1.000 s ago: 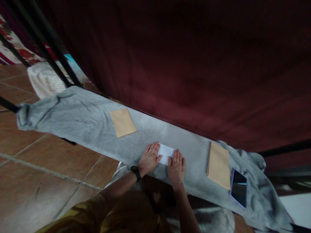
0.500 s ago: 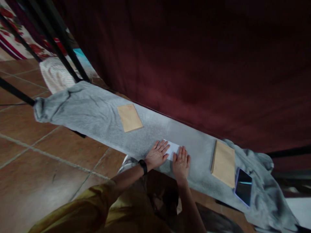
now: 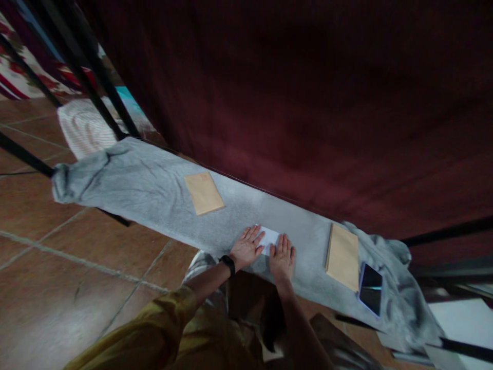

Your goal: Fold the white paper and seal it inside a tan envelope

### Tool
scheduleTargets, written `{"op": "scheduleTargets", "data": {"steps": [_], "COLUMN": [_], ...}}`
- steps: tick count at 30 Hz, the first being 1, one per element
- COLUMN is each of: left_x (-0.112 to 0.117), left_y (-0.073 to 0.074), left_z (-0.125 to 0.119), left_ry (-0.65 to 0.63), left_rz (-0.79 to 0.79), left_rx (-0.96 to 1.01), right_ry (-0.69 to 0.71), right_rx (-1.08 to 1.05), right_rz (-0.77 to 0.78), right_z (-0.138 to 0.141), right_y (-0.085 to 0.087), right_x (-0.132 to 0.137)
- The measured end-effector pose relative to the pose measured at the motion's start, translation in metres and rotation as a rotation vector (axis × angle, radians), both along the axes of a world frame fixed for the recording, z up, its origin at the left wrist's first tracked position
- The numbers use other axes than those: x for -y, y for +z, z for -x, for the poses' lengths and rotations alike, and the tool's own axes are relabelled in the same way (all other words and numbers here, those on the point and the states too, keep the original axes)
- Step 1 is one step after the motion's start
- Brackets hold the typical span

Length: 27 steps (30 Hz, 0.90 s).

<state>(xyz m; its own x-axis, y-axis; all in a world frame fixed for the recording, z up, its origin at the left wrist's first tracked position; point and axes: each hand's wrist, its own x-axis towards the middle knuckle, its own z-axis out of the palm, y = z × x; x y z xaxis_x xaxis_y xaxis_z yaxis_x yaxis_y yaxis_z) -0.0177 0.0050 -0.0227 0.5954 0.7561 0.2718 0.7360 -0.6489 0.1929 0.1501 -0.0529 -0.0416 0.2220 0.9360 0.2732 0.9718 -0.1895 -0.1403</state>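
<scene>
Between my hands a small white sheet of paper (image 3: 269, 240) lies flat on the grey cloth (image 3: 308, 246) that covers a narrow board. My left hand (image 3: 247, 246), with a black band on its wrist, rests palm down over the paper's left edge, fingers stretched out. On the right edge lies my right hand (image 3: 283, 258), also flat with fingers extended. Parts of the paper's edges are hidden under both hands. To the left is a single brown envelope (image 3: 204, 192), and to the right a stack of brown envelopes (image 3: 343, 257).
A phone (image 3: 371, 289) lies beside the envelope stack, near bunched cloth at the right end. Behind the board hangs a dark red curtain (image 3: 269, 113). Black metal bars (image 3: 92, 72) rise at the left, with tiled floor (image 3: 77, 262) below.
The camera view has shifted slightly, so the board's items appear a little further left. Both hands stay flat on the paper.
</scene>
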Motion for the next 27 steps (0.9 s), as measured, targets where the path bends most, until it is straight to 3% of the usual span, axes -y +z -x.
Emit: {"op": "scheduleTargets", "data": {"steps": [6, 19, 23, 27], "left_x": [-0.004, -0.005, 0.002, 0.017], "left_y": [-0.004, -0.002, -0.001, 0.000], "left_z": [0.001, 0.003, -0.009, -0.029], "left_ry": [0.003, -0.003, 0.025, -0.111], "left_rz": [0.000, -0.009, 0.002, 0.023], "left_rx": [0.004, -0.007, 0.002, 0.030], "right_ry": [-0.012, 0.005, -0.011, 0.076], "right_rx": [0.001, 0.004, -0.014, -0.055], "right_rz": [0.033, -0.102, -0.117, -0.114], "right_z": [0.000, 0.000, -0.003, -0.001], "right_y": [0.001, -0.007, -0.010, -0.010], "right_x": [-0.001, 0.017, 0.025, 0.028]}}
